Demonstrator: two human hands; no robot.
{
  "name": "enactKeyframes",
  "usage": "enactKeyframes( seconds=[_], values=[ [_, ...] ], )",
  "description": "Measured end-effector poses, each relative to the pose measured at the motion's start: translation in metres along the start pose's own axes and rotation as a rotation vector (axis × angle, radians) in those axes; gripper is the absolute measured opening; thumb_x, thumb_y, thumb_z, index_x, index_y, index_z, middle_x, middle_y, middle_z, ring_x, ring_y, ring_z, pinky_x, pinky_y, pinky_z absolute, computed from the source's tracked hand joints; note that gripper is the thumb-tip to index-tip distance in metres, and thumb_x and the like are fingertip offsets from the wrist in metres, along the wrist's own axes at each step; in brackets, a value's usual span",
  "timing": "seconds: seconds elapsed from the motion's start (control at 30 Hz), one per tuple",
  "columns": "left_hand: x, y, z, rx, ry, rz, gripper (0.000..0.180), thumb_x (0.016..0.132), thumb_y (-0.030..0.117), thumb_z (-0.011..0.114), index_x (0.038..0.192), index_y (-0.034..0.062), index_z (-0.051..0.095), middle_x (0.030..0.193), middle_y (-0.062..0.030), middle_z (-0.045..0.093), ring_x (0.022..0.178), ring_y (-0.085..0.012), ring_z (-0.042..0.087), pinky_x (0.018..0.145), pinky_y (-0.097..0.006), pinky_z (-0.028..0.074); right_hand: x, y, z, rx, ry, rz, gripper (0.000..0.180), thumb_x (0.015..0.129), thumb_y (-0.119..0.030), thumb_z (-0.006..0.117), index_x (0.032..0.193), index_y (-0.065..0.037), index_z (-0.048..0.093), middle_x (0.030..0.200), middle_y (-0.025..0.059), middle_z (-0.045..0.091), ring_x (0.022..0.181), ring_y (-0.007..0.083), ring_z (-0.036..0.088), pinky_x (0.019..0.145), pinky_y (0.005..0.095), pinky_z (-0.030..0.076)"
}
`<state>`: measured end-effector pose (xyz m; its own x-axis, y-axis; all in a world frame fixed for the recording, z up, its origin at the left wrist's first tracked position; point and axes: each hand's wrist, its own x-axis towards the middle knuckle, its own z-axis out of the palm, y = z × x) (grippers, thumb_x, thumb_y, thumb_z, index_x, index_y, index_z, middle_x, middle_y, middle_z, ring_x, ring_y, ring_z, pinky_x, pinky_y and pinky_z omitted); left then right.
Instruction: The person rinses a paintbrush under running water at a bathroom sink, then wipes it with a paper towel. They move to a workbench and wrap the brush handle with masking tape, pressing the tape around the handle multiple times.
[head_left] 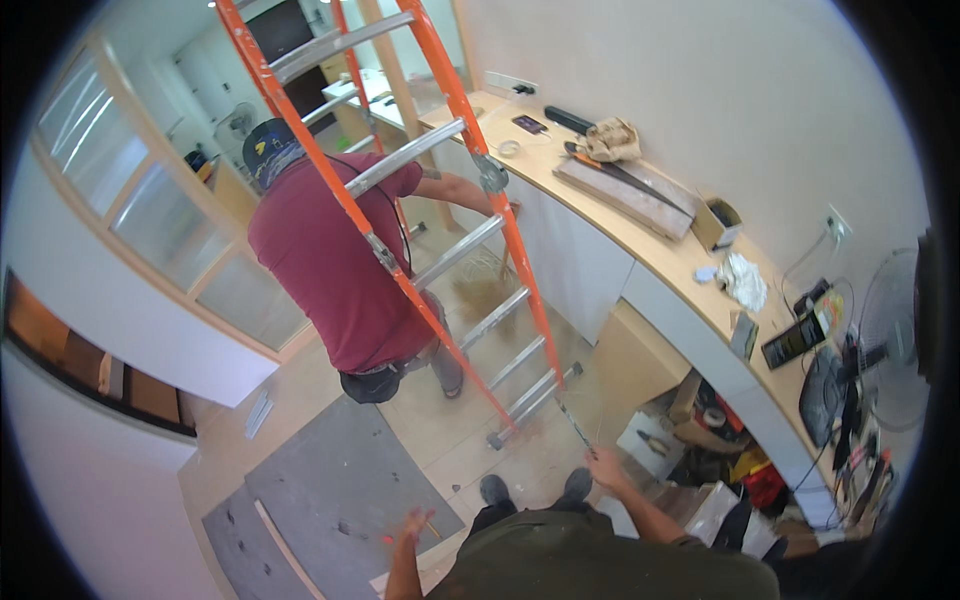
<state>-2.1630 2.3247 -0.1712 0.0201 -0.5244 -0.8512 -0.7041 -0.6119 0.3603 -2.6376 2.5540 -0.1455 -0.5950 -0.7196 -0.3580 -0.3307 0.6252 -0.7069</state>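
Note:
My right hand (605,468) is closed around the lower end of a thin, dark rod (577,428), which points up and away toward the ladder's foot. I cannot make out the rod's exact kind. Lower left, my left hand (416,524) is somewhat blurred, its fingers apart above the grey floor sheet (350,470). A small thin stick (433,530) shows beside it, apparently not gripped. Ahead of me stands an orange stepladder (520,250) with metal rungs. Beyond it a person in a dark red shirt (335,265) bends, one arm stretched toward the cabinet.
A long wooden counter (560,185) curves along the right, bearing a handsaw (640,185), crumpled paper, a small box (716,224) and a phone. An electric fan (895,340) stands at its near end. Boxes and tools crowd beneath. A wood strip (285,545) lies left.

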Motion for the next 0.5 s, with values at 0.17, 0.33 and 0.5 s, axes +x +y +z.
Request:
enactKeyframes(
  seconds=[0.17,0.33,0.5],
  values=[
    [0.034,-0.04,0.031,-0.071,-0.248,-0.293,0.075,0.087,0.044,0.071,0.149,0.0184,0.038,0.153,-0.0177,0.037,0.135,-0.0405,0.044,0.093,-0.069,0.043,-0.076,0.087,0.092,0.167,-0.135,0.564,0.062,0.099,-0.051,0.051,0.122,0.004,0.066,0.12,0.0251,0.068,0.125,0.0346,0.058,0.102,0.0471,0.043],
    [0.054,0.004,0.04,0.05,-0.352,-0.064,0.064,0.086,0.04,0.07,0.14,0.016,0.047,0.143,-0.0186,0.045,0.129,-0.0399,0.049,0.094,-0.063,0.045,-0.075,0.099,0.119,0.221,-0.031,0.746,0.072,0.093,-0.062,0.056,0.112,0.006,0.071,0.118,0.0262,0.069,0.113,0.0382,0.066,0.093,0.0447,0.051],
    [0.071,0.028,0.042,0.209,-0.402,0.029,0.053,0.086,0.036,0.07,0.131,0.0137,0.055,0.134,-0.0195,0.053,0.122,-0.0394,0.055,0.094,-0.058,0.047,-0.049,0.062,0.088,-0.116,-0.092,0.545,0.059,0.092,-0.048,0.061,0.099,0.01,0.071,0.099,0.0289,0.071,0.092,0.0413,0.07,0.079,0.0487,0.053]
  ],
)
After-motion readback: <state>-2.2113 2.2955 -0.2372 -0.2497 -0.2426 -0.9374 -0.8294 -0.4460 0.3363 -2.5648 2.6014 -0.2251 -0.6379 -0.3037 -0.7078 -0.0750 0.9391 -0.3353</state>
